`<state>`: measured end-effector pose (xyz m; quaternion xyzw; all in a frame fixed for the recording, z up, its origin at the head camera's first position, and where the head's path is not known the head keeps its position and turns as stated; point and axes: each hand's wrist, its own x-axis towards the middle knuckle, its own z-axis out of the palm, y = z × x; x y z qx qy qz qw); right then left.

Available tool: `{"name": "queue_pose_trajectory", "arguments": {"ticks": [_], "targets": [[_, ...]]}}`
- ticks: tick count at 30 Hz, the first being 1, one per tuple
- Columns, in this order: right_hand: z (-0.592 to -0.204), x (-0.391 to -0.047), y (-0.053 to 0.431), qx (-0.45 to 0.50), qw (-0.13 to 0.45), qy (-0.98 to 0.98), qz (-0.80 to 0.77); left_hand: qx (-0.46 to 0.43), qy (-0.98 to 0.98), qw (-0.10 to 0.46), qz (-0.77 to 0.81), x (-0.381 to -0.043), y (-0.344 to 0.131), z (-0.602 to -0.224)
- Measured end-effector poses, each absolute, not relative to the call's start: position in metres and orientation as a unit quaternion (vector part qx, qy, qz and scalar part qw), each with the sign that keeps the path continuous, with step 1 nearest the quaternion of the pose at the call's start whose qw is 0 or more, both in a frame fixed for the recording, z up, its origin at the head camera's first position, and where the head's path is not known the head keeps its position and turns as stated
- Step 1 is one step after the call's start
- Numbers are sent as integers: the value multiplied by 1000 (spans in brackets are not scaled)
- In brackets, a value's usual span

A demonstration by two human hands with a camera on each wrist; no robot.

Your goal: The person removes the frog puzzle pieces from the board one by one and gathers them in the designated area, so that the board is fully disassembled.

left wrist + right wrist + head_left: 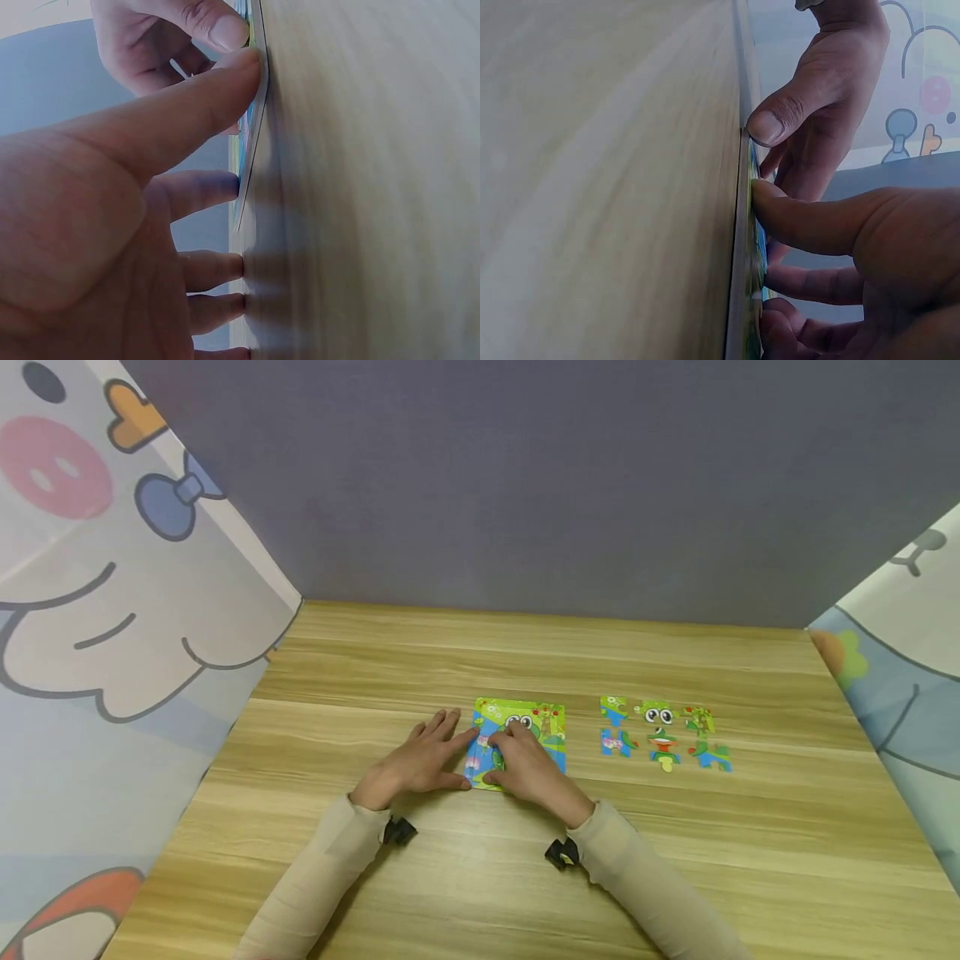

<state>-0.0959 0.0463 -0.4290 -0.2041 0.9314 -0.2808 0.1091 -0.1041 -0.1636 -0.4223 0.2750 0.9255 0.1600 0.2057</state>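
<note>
1. Near the middle of the wood-grain table point(465, 877), a square frog puzzle board point(554, 718) lies flat, its printed side up, in green and blue.
2. The left hand point(416, 764) is at the left side of the board, with its fingers straight and spread. Its thumb touches the board at the near left corner, the index finger touches the left edge, and the other 3 fingertips rest on the table. This hand grips nothing.
3. The right hand point(532, 770) is above the board, its fingers bent. Thumb and fingertips touch the printed face; whether they pinch a piece, I cannot tell.
4. To the right of the board, well apart from both hands, 6 loose puzzle pieces point(617, 743) lie in 2 rows of 3. The middle piece of the far row point(657, 713) shows 2 round eyes; the middle piece of the near row point(663, 752) shows an open mouth.
5. Both arms have beige sleeves point(322, 868), with black wrist devices point(399, 832).
6. Behind the table stands a grey panel point(525, 485); at the left is a cartoon-printed wall point(165, 593).
</note>
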Motion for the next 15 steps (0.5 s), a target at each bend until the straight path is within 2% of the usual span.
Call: {"name": "queue_pose_trajectory", "arguments": {"ticks": [15], "targets": [[-430, -93, 45, -220, 87, 930, -281, 274, 924, 211, 162, -104, -164, -422]]}}
